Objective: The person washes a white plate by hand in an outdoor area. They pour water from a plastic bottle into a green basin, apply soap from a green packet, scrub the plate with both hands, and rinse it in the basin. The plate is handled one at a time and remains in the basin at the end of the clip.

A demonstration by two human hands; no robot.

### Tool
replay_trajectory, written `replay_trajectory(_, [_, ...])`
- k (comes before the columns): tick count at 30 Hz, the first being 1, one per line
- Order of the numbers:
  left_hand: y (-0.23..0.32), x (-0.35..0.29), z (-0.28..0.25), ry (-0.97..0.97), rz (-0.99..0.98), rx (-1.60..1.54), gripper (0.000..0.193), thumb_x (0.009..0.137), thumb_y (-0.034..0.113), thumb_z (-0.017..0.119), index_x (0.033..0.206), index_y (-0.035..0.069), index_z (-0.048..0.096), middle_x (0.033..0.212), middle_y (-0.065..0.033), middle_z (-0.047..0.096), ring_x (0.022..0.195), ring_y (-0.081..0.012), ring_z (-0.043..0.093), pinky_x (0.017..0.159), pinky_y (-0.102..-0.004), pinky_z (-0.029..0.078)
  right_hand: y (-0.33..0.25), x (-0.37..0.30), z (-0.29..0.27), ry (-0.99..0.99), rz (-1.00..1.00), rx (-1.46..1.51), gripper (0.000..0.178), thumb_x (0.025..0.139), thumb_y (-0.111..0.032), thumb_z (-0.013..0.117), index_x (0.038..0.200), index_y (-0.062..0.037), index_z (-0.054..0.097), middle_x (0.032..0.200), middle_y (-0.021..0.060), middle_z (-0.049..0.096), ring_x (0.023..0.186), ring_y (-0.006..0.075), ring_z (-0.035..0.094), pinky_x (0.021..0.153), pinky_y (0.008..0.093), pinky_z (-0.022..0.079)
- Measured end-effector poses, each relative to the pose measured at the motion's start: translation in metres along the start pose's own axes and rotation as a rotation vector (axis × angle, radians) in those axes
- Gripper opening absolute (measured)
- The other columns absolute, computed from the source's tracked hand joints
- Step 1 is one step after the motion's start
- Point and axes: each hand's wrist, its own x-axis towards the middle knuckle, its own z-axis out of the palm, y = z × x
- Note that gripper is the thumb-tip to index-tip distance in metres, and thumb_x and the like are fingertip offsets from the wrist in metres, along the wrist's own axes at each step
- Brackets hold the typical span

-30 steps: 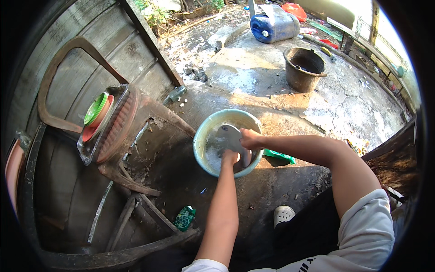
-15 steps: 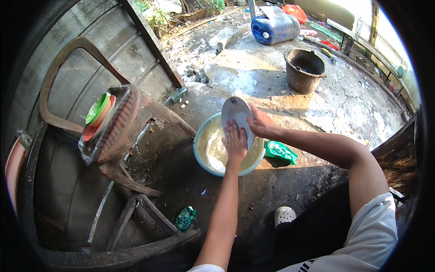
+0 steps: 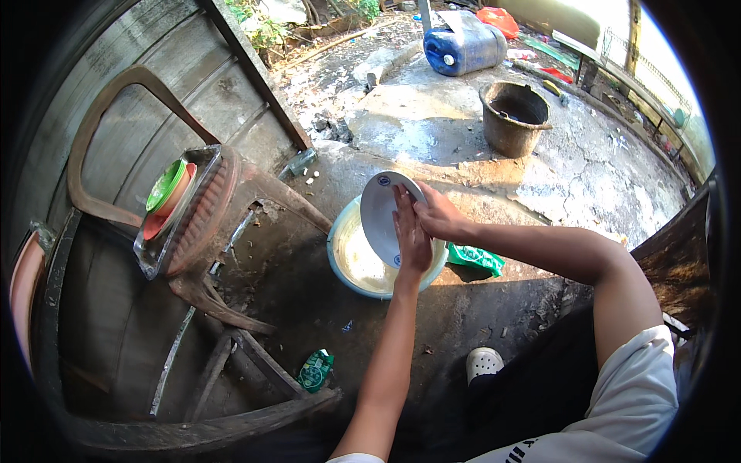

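A white plate [image 3: 377, 212] with small dark blue marks is tilted up over a light-blue-rimmed basin [image 3: 337, 266] of cloudy, sunlit water. My right hand [image 3: 441, 214] grips the plate by its right rim. Against the plate's inner face lies my left hand [image 3: 414, 238], open, its fingers stretched out and pointing away from me. Some of the basin is hidden behind the plate and my hands.
A brown plastic chair [image 3: 231, 185] at left bears a tray with green and red dishes [image 3: 165, 189]. Green packets [image 3: 316, 370] lie on the ground. A dirty bucket [image 3: 511, 137] and a blue jerrycan [image 3: 467, 52] are farther off. My foot wears a white clog [image 3: 484, 361].
The plate has turned to show more of its inner face and shifted slightly left. My left hand has slid across it toward the right rim, close to my right hand.
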Motion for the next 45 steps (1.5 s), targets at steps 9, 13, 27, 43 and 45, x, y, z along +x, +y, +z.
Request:
replay_trajectory(9, [-0.051, 0.004, -0.081, 0.031, -0.612, 0.292, 0.053, 0.101, 0.049, 0.047, 0.126, 0.005, 0.063, 0.115, -0.0230, 0.069, 0.109, -0.0404, 0.065, 0.092, -0.0502, 0.049, 0.008, -0.017, -0.022, -0.235, 0.340, 0.564, 0.041, 0.104, -0.016, 0.046, 0.143, -0.0064, 0.043, 0.114, 0.0162, 0.064, 0.088, 0.0251, 0.072, 0.064, 0.0405, 0.064])
replay_trajectory(13, [-0.044, -0.001, -0.089, 0.180, -0.040, -0.084, 0.027, 0.098, 0.021, 0.060, 0.110, -0.003, 0.064, 0.102, -0.0228, 0.070, 0.092, -0.0344, 0.068, 0.082, -0.0427, 0.051, 0.021, -0.012, -0.027, -0.294, 0.385, 0.644, 0.040, 0.103, -0.021, 0.051, 0.140, -0.0058, 0.048, 0.113, 0.0109, 0.066, 0.089, 0.0192, 0.070, 0.068, 0.0325, 0.060])
replay_trajectory(27, [-0.010, -0.011, -0.099, 0.080, -0.256, -0.341, 0.028, 0.098, 0.002, 0.058, 0.123, -0.009, 0.058, 0.087, -0.0134, 0.071, 0.078, -0.0206, 0.068, 0.068, -0.0385, 0.052, 0.079, 0.008, -0.032, -0.166, 0.345, 0.736, 0.038, 0.102, -0.036, 0.060, 0.116, -0.0004, 0.066, 0.100, 0.0052, 0.071, 0.086, 0.0131, 0.068, 0.072, 0.0306, 0.056])
replay_trajectory(43, [0.038, -0.020, -0.095, 0.317, -0.568, -0.790, 0.052, 0.108, 0.029, 0.039, 0.149, -0.003, 0.038, 0.147, -0.0182, 0.048, 0.134, -0.0273, 0.049, 0.110, -0.0398, 0.040, 0.010, 0.020, 0.057, -0.080, -0.273, -0.577, 0.067, 0.103, -0.040, 0.044, 0.157, -0.0076, 0.021, 0.159, 0.0306, 0.019, 0.149, 0.0437, 0.020, 0.121, 0.0539, 0.023])
replay_trajectory(45, [0.029, -0.025, -0.093, 0.280, -0.603, -0.646, 0.051, 0.108, 0.024, 0.038, 0.151, -0.002, 0.033, 0.150, -0.0196, 0.045, 0.136, -0.0281, 0.047, 0.111, -0.0407, 0.039, 0.015, 0.004, 0.085, -0.294, -0.349, -0.341, 0.070, 0.103, -0.045, 0.039, 0.160, -0.0102, 0.015, 0.163, 0.0283, 0.009, 0.152, 0.0448, 0.007, 0.123, 0.0559, 0.012])
